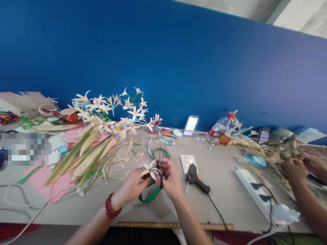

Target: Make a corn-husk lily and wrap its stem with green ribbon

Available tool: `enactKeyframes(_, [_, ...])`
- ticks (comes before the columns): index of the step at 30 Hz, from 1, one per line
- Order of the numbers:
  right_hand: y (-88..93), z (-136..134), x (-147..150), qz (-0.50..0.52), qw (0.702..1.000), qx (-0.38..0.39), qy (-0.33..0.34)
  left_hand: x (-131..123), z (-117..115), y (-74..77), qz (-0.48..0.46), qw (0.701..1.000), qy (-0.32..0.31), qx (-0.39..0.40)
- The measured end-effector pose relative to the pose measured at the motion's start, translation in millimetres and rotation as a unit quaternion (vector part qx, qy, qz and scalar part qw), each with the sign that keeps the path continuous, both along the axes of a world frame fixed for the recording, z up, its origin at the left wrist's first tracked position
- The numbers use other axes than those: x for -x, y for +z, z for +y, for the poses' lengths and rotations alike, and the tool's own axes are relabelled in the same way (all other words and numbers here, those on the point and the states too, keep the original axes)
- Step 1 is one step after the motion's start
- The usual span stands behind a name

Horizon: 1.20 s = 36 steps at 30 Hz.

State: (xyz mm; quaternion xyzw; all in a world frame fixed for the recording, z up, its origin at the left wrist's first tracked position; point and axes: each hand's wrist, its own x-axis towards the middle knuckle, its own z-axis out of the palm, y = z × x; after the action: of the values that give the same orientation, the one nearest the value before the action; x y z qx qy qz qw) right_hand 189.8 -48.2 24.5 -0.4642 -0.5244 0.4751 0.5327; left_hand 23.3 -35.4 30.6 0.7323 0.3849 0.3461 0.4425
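My left hand (136, 183), with a red bead bracelet at its wrist, pinches a white flower (150, 169) with narrow pointed petals. My right hand (171, 179) is closed around the black handles of a pair of scissors (160, 174). The scissor blades point away from me, just right of the flower. A green ribbon (151, 196) loops under and behind both hands; which fingers touch it I cannot tell. To the right of my right hand, a black glue gun (196, 178) lies on the table beside a small white card (187, 160).
Corn husks (88, 153) and pink paper (48, 183) spread on the left. Finished-looking flowers (109, 112) stand in cups by the blue wall. A white power strip (252, 190) with cables lies right, near a co-worker's hands (295, 168). A plastic bottle (219, 124) stands at the back.
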Motion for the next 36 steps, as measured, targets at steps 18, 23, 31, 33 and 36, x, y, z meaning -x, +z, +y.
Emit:
enactKeyframes(18, [-1.5,41.3,-18.6,0.042,0.995,0.009,-0.087,7.1,-5.9,-16.4,0.000,0.996,0.063,0.066])
enactKeyframes(23, [-14.4,70.3,-29.9,-0.035,0.995,-0.033,-0.093,13.3,-4.1,-25.0,0.006,0.996,0.065,0.061])
enactKeyframes(31, [-42.4,145.6,-29.2,-0.175,0.980,-0.066,-0.066,12.0,4.1,-50.3,0.006,0.996,0.081,0.037])
enactKeyframes(33, [-45.1,159.0,-21.7,-0.221,0.971,-0.081,-0.035,12.1,3.7,-52.6,0.004,0.996,0.080,0.027])
enactKeyframes(36, [-45.4,174.9,-7.3,-0.293,0.950,-0.105,0.014,13.2,3.1,-53.2,0.004,0.996,0.084,0.016])
